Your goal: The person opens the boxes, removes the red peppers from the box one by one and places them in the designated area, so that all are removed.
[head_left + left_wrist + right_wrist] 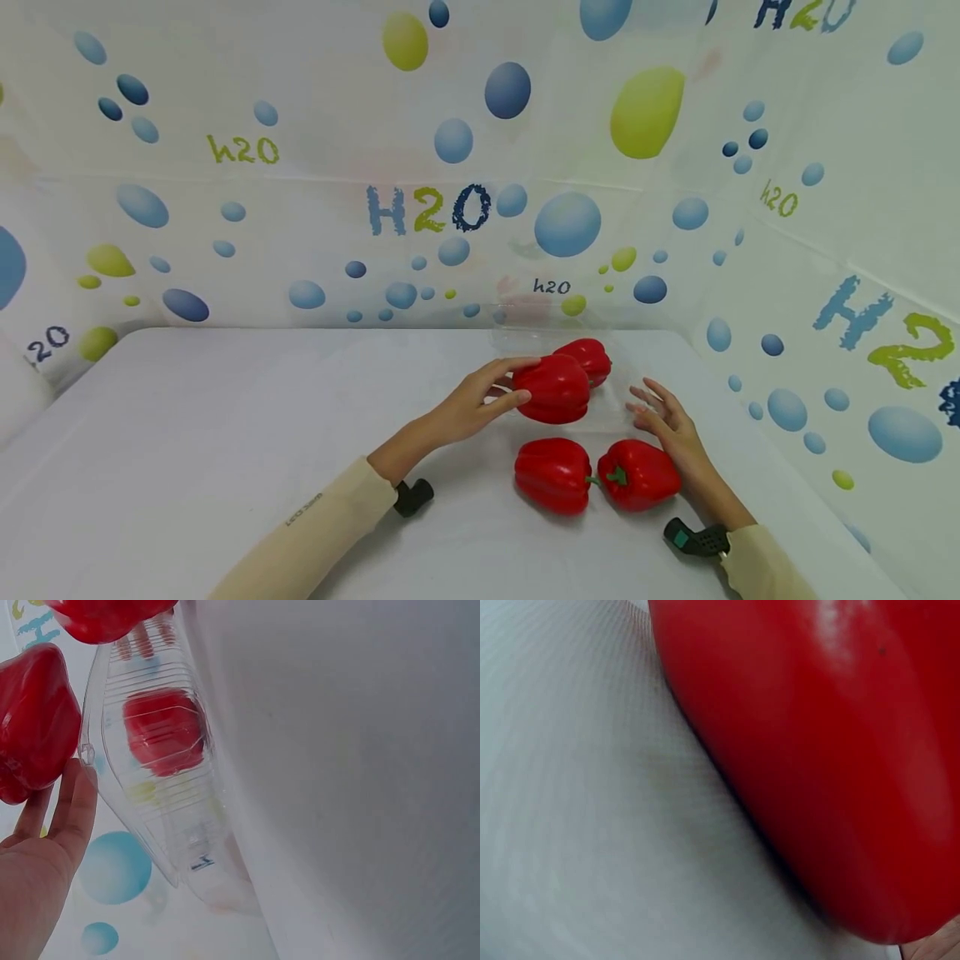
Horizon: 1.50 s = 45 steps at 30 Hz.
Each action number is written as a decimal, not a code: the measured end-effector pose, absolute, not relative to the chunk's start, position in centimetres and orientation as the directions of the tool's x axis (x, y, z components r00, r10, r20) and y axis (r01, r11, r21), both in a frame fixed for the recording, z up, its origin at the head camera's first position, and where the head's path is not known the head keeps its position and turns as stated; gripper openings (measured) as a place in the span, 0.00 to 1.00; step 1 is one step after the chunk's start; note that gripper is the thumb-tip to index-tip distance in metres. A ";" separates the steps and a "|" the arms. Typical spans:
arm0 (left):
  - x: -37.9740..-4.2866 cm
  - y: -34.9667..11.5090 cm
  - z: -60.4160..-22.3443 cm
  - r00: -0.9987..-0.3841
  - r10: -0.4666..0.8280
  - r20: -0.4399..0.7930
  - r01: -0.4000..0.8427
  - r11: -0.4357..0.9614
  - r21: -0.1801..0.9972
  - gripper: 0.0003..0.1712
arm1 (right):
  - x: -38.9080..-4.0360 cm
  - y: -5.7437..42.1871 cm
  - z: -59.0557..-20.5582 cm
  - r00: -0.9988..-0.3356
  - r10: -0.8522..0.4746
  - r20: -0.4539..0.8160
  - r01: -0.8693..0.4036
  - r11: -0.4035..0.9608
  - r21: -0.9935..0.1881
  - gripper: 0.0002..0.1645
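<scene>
Your left hand (474, 406) is grasping a pepper (553, 389) by the clear box (180, 802), your right hand (671, 423) is hovering released, and you're best easing gently around the rear pepper (592, 358).

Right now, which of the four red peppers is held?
The red pepper in the left hand, partly hiding the farthest pepper in the head view; no hand grips the other three.

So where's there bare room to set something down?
The table is bare left of the left hand, back to the patterned sheet. A smaller patch lies between the sleeves, nearer than the front peppers. It's crowded around the clear box and right hand.
</scene>
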<state>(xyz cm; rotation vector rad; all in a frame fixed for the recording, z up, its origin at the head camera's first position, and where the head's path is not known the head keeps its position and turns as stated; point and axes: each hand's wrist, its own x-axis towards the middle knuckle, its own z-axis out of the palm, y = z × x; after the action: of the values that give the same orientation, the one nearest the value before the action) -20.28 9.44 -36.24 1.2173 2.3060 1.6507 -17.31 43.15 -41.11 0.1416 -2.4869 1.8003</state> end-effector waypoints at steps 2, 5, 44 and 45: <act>-20.2 9.3 -36.2 -0.689 0.616 0.383 0.560 0.115 0.821 0.30 | -17.3 43.2 -41.2 -0.994 -0.031 0.108 -0.112 0.314 -0.943 0.42; -20.2 9.1 -36.1 -0.689 0.612 0.389 0.562 0.113 0.819 0.30 | -17.3 43.2 -41.2 -0.992 -0.036 0.117 -0.122 0.313 -0.942 0.42; -22.3 4.9 -36.0 -0.801 0.456 0.388 0.506 0.171 0.845 0.31 | -17.1 43.1 -41.0 -0.986 -0.054 0.157 -0.166 0.312 -0.935 0.40; -22.3 4.8 -36.0 -0.804 0.450 0.389 0.507 0.177 0.843 0.31 | -17.1 43.1 -41.0 -0.986 -0.055 0.159 -0.168 0.311 -0.935 0.40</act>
<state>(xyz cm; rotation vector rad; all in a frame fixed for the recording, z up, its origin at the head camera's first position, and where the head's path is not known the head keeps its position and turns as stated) -22.33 4.78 -35.99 0.9970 2.4487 1.7898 -17.08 43.12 -41.02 0.2108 -2.4635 1.7763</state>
